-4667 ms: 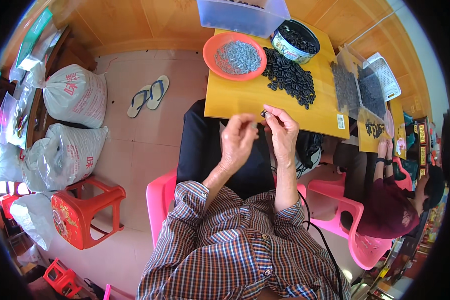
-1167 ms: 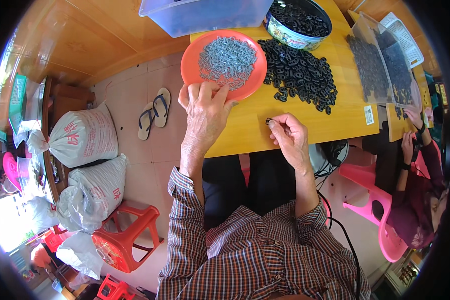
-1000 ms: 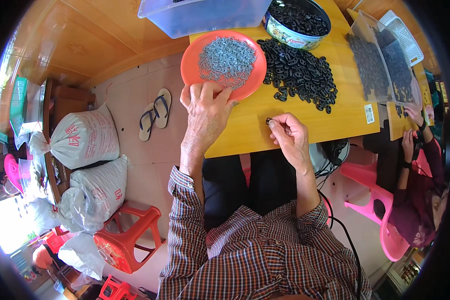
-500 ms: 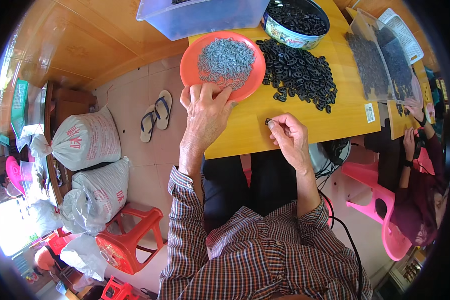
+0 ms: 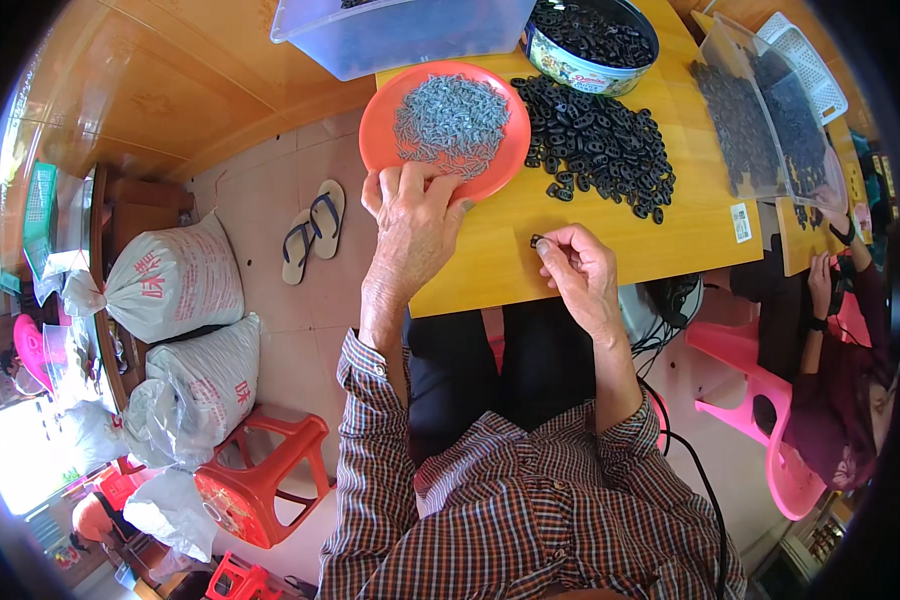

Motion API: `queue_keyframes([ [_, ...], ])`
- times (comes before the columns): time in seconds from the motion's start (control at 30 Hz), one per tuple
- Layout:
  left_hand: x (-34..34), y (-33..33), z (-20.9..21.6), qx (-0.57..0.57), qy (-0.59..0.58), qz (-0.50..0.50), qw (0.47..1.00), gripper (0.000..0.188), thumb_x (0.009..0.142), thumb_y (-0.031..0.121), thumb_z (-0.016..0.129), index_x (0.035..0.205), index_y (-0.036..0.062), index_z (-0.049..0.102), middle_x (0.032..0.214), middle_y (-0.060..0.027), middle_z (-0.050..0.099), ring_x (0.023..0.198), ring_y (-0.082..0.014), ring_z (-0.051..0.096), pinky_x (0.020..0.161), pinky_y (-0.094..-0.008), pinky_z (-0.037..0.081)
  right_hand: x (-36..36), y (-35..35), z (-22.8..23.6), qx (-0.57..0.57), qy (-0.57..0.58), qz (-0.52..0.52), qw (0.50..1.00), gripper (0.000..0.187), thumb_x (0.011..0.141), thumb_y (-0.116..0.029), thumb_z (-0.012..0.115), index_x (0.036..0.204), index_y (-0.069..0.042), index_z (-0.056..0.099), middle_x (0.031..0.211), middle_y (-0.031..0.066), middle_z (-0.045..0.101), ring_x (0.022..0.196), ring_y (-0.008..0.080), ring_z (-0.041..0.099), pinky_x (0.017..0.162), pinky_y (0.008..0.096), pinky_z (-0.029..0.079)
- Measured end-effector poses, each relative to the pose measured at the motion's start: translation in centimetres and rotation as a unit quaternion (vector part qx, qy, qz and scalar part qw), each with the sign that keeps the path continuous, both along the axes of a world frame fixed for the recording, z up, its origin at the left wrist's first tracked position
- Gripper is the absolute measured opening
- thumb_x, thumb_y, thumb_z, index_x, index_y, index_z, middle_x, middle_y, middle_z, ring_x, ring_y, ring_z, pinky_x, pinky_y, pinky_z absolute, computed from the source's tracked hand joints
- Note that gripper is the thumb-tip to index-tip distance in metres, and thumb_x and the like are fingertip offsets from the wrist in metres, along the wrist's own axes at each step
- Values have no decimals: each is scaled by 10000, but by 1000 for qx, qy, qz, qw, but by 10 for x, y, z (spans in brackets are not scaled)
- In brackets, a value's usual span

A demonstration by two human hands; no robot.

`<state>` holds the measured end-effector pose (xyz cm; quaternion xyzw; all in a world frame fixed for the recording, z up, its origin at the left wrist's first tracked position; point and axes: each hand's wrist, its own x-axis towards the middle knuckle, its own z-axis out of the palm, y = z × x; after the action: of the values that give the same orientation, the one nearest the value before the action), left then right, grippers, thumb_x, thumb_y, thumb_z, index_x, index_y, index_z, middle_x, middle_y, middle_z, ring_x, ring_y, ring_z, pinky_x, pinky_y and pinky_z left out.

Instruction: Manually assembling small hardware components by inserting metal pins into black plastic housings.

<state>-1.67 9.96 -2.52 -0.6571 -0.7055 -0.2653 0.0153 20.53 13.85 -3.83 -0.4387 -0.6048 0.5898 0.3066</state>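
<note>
An orange plate (image 5: 374,130) holds a heap of small grey screws (image 5: 450,118). My left hand (image 5: 410,225) lies over the plate's near rim, fingers curled down at the heap's near edge; its fingertips are hidden, so I cannot see what they grip. To the right, above the yellow table (image 5: 490,260), my right hand (image 5: 582,268) pinches a small black plastic piece (image 5: 536,241) between thumb and index finger. Similar black oval pieces with holes lie in a loose pile (image 5: 600,145) beyond this hand.
Behind the plate stands a translucent plastic bin (image 5: 400,40), beside a round tin (image 5: 590,75) full of black pieces. At the right, another person's hands (image 5: 825,270) work near a divided clear box (image 5: 760,150). A red stool (image 5: 270,470) and white sacks (image 5: 175,280) stand on the left.
Both my hands stay almost where they were, the left at the plate's near rim, the right still holding the black piece. The view has shifted only slightly.
</note>
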Motion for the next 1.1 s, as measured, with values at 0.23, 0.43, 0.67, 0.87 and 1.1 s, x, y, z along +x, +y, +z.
queue_keyframes([
  [0.23, -1, 1, 3, -22, -6, -10, 1000, 226, 835, 217, 672, 1029, 101, 670, 1049, -80, 542, 1057, -292, 457, 1014, -495, 252, 0, 0, -1, 9, -17, -2, 1000, 128, 921, -132, 630, 917, -7, 605, 763, -7, 602, 636, 51, 573, 549, 203, 476],
  [0.43, -5, 4, 9, -53, -3, -16, 998, 245, 838, 234, 672, 1046, 105, 663, 1051, -87, 533, 1064, -299, 453, 1018, -494, 247, 0, 0, -1, 16, -18, -3, 1000, 132, 918, -131, 636, 910, -4, 604, 741, -9, 595, 624, 51, 569, 546, 200, 474],
  [0.67, -10, 8, 10, -80, -31, -37, 996, 244, 834, 248, 682, 1034, 110, 664, 1048, -84, 523, 1071, -295, 446, 1027, -488, 233, 0, 0, -2, 24, -22, -4, 999, 136, 918, -133, 640, 900, -4, 600, 726, -11, 581, 617, 48, 561, 541, 199, 468],
  [0.87, -9, 8, 10, -46, -67, -35, 996, 154, 806, 211, 706, 920, 109, 686, 947, -53, 586, 1003, -266, 491, 1025, -467, 242, -1, 0, 0, 20, -28, 1, 999, 129, 918, -129, 637, 904, -6, 601, 732, -10, 583, 615, 47, 560, 543, 199, 467],
  [1.1, -3, 10, 12, -9, -118, -24, 993, 79, 767, 162, 729, 798, 99, 694, 788, -22, 598, 897, -221, 529, 1023, -437, 257, 0, 0, -2, 16, -22, -10, 1000, 125, 915, -128, 637, 906, -7, 608, 717, -7, 586, 612, 54, 567, 536, 203, 469],
])
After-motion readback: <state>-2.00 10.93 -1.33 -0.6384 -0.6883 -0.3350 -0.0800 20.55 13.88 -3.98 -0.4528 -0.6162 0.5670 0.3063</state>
